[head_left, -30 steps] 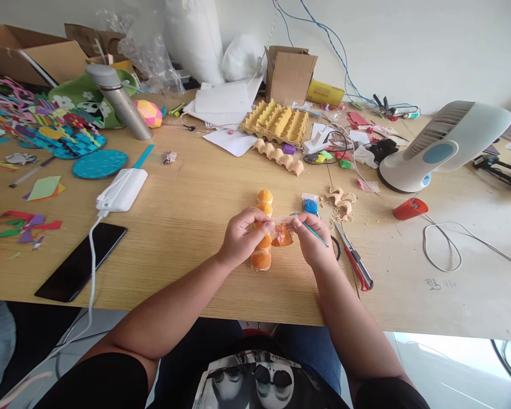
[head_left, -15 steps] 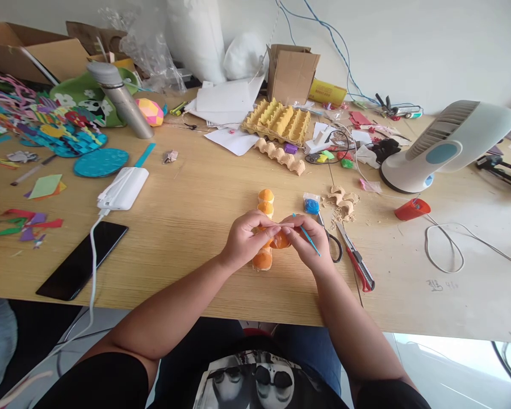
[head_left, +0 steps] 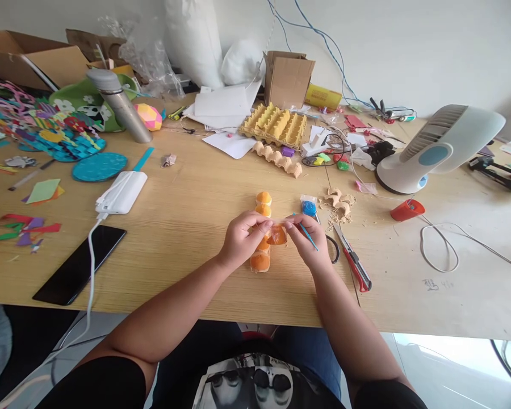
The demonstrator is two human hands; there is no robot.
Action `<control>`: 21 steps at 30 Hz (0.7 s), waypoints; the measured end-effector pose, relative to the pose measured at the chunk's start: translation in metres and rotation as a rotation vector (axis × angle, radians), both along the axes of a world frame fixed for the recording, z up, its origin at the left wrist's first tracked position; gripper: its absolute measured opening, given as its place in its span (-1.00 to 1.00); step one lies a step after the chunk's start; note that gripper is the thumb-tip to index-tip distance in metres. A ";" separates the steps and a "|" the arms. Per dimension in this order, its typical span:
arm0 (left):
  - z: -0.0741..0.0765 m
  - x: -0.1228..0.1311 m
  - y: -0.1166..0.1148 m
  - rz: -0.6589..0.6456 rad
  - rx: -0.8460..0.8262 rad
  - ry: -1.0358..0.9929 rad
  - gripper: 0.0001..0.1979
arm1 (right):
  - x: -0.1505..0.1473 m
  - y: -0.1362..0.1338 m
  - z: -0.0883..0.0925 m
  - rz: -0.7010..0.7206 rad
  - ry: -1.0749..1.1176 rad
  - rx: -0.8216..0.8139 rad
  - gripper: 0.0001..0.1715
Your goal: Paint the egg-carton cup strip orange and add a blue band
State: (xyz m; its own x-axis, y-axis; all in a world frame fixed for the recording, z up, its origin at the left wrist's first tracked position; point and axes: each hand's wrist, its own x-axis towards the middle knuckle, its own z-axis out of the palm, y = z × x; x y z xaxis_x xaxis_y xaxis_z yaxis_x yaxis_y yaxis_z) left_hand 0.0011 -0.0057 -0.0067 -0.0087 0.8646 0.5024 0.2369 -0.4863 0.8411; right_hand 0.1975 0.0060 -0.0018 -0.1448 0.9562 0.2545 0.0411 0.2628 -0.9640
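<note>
My left hand [head_left: 243, 237] and my right hand [head_left: 309, 245] meet in front of me over the table. Each pinches one side of the top edge of a small clear packet with orange clay [head_left: 277, 235] inside. A thin blue modelling tool [head_left: 310, 237] also sits in my right hand, sticking out across the fingers. Under and behind the packet lies an egg-carton strip [head_left: 260, 262], its bumps covered in orange. My hands and the packet hide its middle part.
Right of my hands are a blue clay packet [head_left: 309, 208], scissors [head_left: 334, 250], a box cutter [head_left: 354, 261] and torn carton pieces [head_left: 339, 200]. Farther off stand a yellow egg tray [head_left: 275, 126], a white fan [head_left: 438, 150] and a red cup [head_left: 407, 210]. Leftward lie a phone [head_left: 80, 264] and a power bank [head_left: 121, 193].
My fingertips have moved slightly apart, so more of the packet's top edge shows between them. The whole view has shifted a little; the things on the table look unmoved.
</note>
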 end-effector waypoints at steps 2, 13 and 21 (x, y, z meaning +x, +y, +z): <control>-0.002 0.001 0.001 0.028 -0.010 0.034 -0.82 | 0.001 0.003 -0.002 -0.053 -0.008 -0.043 -0.66; -0.006 0.002 0.002 0.138 0.059 0.017 -0.82 | 0.013 0.032 -0.001 -0.483 0.287 -0.126 -0.61; -0.006 0.004 0.003 0.163 0.095 0.015 -0.83 | 0.040 0.035 0.037 -0.603 0.154 0.099 -0.73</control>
State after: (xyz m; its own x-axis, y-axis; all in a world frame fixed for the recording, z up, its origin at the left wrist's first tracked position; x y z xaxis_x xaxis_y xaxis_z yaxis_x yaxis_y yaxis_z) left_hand 0.0049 -0.0030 -0.0128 -0.1365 0.8013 0.5825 0.3311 -0.5173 0.7891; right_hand 0.2376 0.0406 0.0352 0.4576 0.8290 0.3214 0.0730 0.3253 -0.9428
